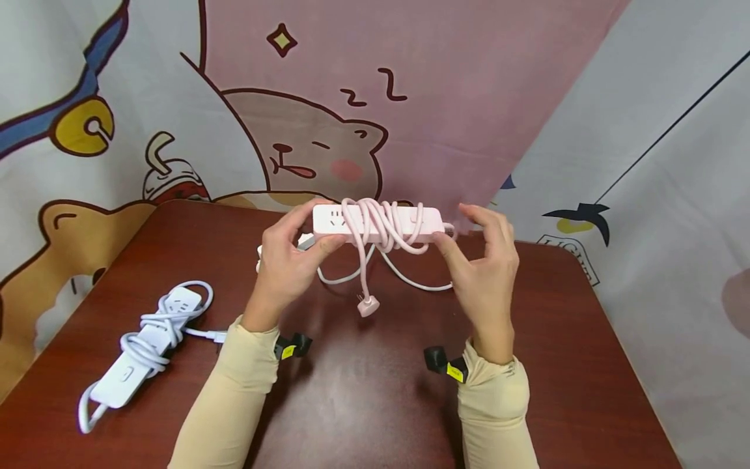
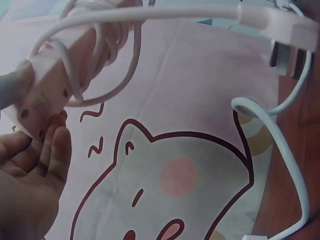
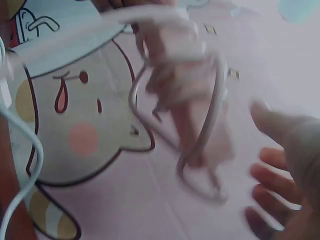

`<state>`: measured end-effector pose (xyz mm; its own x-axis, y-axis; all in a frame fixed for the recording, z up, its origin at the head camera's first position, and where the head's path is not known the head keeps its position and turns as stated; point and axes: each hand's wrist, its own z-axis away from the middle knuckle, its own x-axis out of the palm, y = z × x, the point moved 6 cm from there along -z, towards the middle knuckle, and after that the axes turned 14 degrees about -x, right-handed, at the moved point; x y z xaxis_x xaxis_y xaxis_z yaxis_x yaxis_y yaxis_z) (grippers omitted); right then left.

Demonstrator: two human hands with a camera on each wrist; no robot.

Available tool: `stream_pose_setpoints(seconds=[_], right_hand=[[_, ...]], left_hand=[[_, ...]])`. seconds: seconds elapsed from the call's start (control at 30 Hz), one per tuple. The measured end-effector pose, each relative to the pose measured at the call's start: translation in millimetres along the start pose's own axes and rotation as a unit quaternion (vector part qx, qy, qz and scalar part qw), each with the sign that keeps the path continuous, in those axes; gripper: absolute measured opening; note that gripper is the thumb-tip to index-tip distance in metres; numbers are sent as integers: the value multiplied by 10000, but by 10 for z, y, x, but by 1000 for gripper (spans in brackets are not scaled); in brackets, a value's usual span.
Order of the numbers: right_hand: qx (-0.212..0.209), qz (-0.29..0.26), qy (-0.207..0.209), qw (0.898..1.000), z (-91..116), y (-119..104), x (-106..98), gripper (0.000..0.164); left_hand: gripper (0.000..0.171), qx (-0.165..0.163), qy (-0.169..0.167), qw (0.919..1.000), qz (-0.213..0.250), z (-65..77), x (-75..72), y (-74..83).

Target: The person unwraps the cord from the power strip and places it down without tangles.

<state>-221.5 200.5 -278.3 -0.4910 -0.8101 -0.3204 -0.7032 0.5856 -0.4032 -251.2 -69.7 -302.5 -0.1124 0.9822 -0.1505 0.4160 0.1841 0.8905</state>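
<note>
A pink power strip (image 1: 381, 225), its own cord wound several times round the middle, is held up above the table. My left hand (image 1: 290, 254) grips its left end between thumb and fingers, as the left wrist view also shows. At the other end, my right hand (image 1: 486, 267) has its thumb and fingers spread. The right wrist view shows a gap between that hand (image 3: 295, 175) and the strip (image 3: 185, 120), which is blurred there. From the winding a short length of cord hangs down with the pink plug (image 1: 368, 306).
On the left of the brown table (image 1: 363, 404) lies a white power strip (image 1: 140, 352) wrapped in its cord. Behind my left hand another white thing (image 1: 306, 241) is mostly hidden, with a white cord (image 1: 410, 281) nearby. A printed curtain (image 1: 469, 98) hangs behind the table.
</note>
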Motion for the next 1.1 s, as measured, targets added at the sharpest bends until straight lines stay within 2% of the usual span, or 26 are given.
stream_pose_setpoints(seconds=[0.1, 0.17, 0.3, 0.47, 0.63, 0.77, 0.9, 1.1], right_hand=[[-544, 126, 260, 9981, -22, -201, 63, 24], [-870, 45, 66, 9962, -13, -329, 176, 15], [-1290, 178, -376, 9908, 45, -509, 392, 14], [-1280, 934, -484, 9862, 116, -604, 489, 20], [-1310, 1516, -863, 9759, 164, -657, 593, 21], [-1334, 1431, -976, 9758, 172, -679, 622, 12], [-1500, 1238, -908, 9767, 131, -705, 555, 6], [-1725, 1089, -873, 9751, 39, -689, 371, 11]], left_hand=[[44, -7, 156, 9999, -9, -3, 13, -24], [43, -1, 230, 9997, -4, -1, 29, -33], [40, 33, 328, 9994, -44, 3, 69, -35], [38, 44, 371, 9992, -167, 1, 103, -32], [39, 115, 356, 9990, -239, 7, 117, 1], [40, 165, 303, 9990, -267, 11, 114, -4], [40, 194, 274, 9989, -339, -4, 99, -27], [42, 225, 6, 9991, -356, -14, 72, -39]])
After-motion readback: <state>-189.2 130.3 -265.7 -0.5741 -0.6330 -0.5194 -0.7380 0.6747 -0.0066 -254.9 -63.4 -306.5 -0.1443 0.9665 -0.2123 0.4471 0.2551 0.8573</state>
